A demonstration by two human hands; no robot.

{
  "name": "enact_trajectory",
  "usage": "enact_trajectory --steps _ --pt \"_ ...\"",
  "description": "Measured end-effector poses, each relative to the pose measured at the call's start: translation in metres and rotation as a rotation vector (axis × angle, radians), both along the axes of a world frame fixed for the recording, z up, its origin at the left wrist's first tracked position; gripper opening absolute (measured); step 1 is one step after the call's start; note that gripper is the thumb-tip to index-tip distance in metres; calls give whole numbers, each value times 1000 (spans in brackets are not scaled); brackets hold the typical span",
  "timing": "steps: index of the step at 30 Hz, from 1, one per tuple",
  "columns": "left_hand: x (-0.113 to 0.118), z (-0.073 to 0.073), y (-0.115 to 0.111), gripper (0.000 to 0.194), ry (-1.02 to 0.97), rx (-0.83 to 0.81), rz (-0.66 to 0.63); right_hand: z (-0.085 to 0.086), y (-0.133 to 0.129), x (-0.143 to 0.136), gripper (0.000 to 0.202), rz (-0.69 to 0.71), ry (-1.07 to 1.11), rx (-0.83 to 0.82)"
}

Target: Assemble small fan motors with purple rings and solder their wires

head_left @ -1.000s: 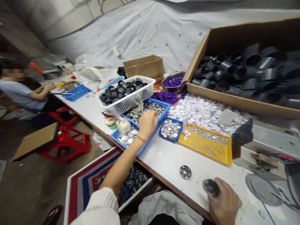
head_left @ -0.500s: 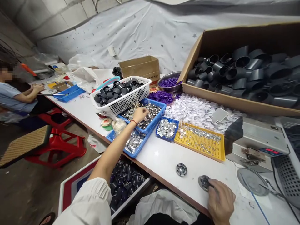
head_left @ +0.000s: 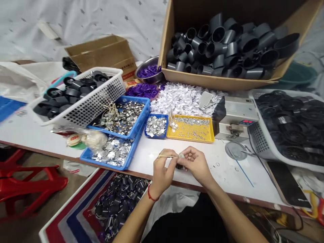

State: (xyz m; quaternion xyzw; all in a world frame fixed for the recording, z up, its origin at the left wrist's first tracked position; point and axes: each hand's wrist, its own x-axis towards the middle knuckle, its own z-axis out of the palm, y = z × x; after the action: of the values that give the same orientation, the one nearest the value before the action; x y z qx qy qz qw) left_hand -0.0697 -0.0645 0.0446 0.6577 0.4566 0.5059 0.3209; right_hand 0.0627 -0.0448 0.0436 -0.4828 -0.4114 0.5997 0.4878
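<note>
My left hand (head_left: 163, 172), a red cord on its wrist, pinches a thin pale stick-like piece (head_left: 165, 156) pointing left. Fingertip to fingertip with it, my right hand (head_left: 194, 163) is closed on a small silver-white tab (head_left: 181, 156). Under the fingers, a dark round part (head_left: 179, 166) shows at the table's front side, mostly covered; I cannot tell whether a hand touches it. Beyond the hands are a small blue tray of silver tabs (head_left: 156, 136) and a yellow perforated tray (head_left: 189, 135) with tiny metal pieces.
Stacked blue trays (head_left: 126, 162) of metal parts and a white basket (head_left: 101, 98) of black fittings stand left. A cardboard box (head_left: 202, 77) of grey pipe fittings is behind. Right are a metal machine (head_left: 239, 109) and another white basket (head_left: 265, 143). A crate (head_left: 76, 199) sits below.
My left hand has left the blue metal-parts tray and come to the front middle. My right hand has moved left to meet it. The view has turned right and down.
</note>
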Motion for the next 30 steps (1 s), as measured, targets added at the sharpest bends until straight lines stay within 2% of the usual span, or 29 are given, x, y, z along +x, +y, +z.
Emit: enact_trajectory --steps 2,4,7,10,13,15,17,20,22,23,25,27,29,30 --pt "6 -14 -11 11 -62 26 -82 -13 -22 13 39 79 100 -98" --pt "10 -26 -22 14 -126 41 -109 -24 -45 24 37 95 217 -189" --pt "15 -38 -36 9 -235 -6 -66 -34 -68 36 34 -52 364 -288" --pt "15 -42 -40 2 -443 -306 -43 -37 -73 45 36 -206 350 -324" --pt "14 -43 -36 14 -682 -656 16 -35 -70 48 37 -299 247 -300" --pt "12 -42 -33 19 -774 -740 44 -32 -67 46 38 -306 204 -310" --pt "6 -38 -30 21 -723 -701 48 -30 -65 42 38 -291 188 -363" --pt "-8 -28 -27 17 -346 -492 79 -31 -66 37 36 -308 155 -379" --pt "-18 -21 -27 15 -108 -450 35 -32 -72 37 31 -355 69 -267" --pt "-21 -20 -27 16 -62 -504 -15 -32 -77 37 27 -378 -32 -160" --pt "-23 -22 -30 23 -115 -695 -84 -30 -89 38 20 -366 -295 97" --pt "-20 -31 -36 32 -227 -870 -79 -25 -99 38 15 -263 -494 306" --pt "-16 -43 -42 36 -219 -934 -126 -19 -102 40 13 -157 -592 475" --pt "-15 -49 -43 36 -143 -900 -168 -16 -100 43 12 -154 -633 532"
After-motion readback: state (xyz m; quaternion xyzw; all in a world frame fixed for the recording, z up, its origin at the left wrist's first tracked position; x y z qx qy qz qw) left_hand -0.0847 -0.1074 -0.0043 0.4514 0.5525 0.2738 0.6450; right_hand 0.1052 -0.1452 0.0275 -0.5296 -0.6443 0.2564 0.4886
